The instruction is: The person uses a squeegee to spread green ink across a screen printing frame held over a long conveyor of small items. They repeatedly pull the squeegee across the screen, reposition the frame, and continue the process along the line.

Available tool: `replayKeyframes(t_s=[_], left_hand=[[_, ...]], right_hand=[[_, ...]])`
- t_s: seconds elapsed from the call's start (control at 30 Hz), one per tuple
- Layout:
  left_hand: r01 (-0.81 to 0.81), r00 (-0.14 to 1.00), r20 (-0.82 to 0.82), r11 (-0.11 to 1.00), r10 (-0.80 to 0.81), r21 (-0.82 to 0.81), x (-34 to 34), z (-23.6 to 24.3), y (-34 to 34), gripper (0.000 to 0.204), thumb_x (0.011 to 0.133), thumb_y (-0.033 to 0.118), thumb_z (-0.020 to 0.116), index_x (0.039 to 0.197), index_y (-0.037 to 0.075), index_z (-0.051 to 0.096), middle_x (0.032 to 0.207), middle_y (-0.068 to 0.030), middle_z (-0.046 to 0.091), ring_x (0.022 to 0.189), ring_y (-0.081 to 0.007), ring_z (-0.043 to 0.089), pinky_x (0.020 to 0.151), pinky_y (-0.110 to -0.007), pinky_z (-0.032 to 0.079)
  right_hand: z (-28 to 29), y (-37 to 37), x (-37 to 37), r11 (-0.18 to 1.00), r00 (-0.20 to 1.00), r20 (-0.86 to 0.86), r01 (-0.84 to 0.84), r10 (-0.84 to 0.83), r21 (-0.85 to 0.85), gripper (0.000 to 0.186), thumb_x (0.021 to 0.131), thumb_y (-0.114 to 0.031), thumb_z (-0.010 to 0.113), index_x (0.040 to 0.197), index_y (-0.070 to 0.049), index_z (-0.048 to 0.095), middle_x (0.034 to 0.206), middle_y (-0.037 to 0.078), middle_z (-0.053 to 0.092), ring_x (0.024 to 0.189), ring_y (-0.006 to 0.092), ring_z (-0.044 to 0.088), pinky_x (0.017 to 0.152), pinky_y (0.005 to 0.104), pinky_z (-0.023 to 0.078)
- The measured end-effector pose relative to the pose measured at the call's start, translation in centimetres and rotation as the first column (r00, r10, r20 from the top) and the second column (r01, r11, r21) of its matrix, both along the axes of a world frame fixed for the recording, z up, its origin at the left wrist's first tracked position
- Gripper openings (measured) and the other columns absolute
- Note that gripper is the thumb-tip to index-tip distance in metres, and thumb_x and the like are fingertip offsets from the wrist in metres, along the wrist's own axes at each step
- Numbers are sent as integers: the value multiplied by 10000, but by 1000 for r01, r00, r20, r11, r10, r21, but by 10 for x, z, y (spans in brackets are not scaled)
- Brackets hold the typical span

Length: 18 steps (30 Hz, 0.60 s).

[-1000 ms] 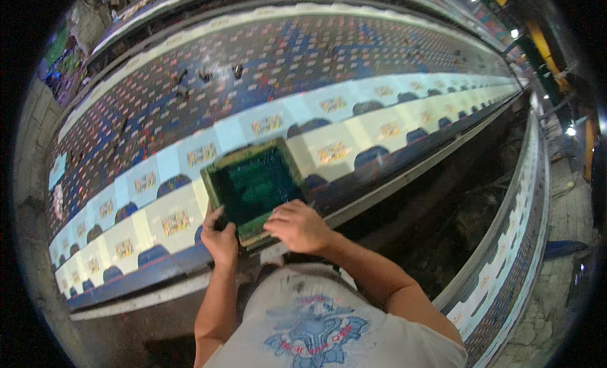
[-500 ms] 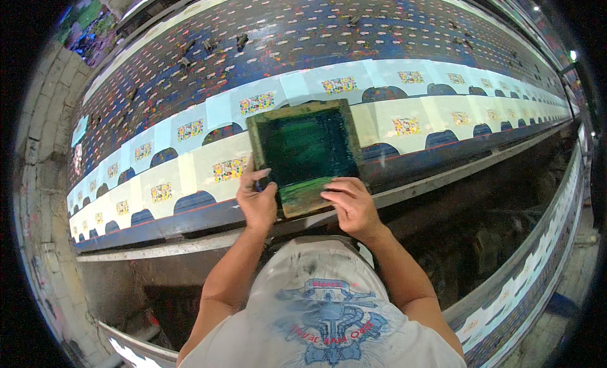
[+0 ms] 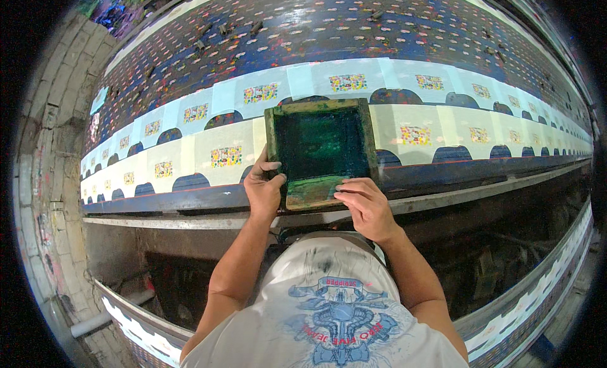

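Note:
A wooden screen-printing frame (image 3: 319, 105), its mesh (image 3: 324, 140) dark with green ink, is in front of me over the nearer row of pale yellow fabric pieces (image 3: 196, 140). Along its near side runs a green-stained strip. My left hand (image 3: 263, 188) is closed round the left side near the bottom corner, thumb on the front edge. My right hand (image 3: 368, 207) has its fingers bent together over the near right part of the frame; its thumb is partly hidden. Small colourful prints (image 3: 226, 157) show on the fabric beside the frame. Whether the frame touches the fabric I cannot tell.
Behind lies a row of pale blue printed pieces (image 3: 303, 83) on a long dark, ink-spotted table (image 3: 297, 39). Several small dark lumps (image 3: 256, 28) sit on it. A rail (image 3: 164, 223) edges the near side. Another printing table (image 3: 142, 324) stands below, and a block wall (image 3: 54, 115) rises left.
The frame now sits squarer to the rows, having been tilted before, and both hands have turned with it. The whole view has shifted and rotated slightly. The grips look the same.

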<state>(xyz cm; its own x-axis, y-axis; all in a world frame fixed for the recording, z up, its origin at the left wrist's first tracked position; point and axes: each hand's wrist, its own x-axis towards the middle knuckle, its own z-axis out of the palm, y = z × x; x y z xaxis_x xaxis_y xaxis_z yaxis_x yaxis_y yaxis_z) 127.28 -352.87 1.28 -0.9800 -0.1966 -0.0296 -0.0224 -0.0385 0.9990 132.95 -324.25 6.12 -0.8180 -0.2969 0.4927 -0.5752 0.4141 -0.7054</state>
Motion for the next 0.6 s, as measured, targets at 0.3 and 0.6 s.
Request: replayKeyframes(t_s=[0.3,0.6], left_hand=[[10,999,-33,988,-5,155,-2,-7,-2,287,791,-233,719,910,28,697,1730,-237,538,1523,-270,601,1174,-368,499],[5,1000,10,995,-6,97,-2,-6,-4,297,795,-231,725,825,55,650,1752,-257,498,1543,-293,586,1177,-390,508]], right_hand=[[2,4,-3,999,999,27,-29,29,-16,374,878,152,736,1193,-40,796,1249,133,774,1202,392,732,1000,491,619],[13,0,-4,993,999,-28,-25,29,117,389,868,54,734,1237,-59,788,1267,116,747,1205,373,712,1024,498,597]])
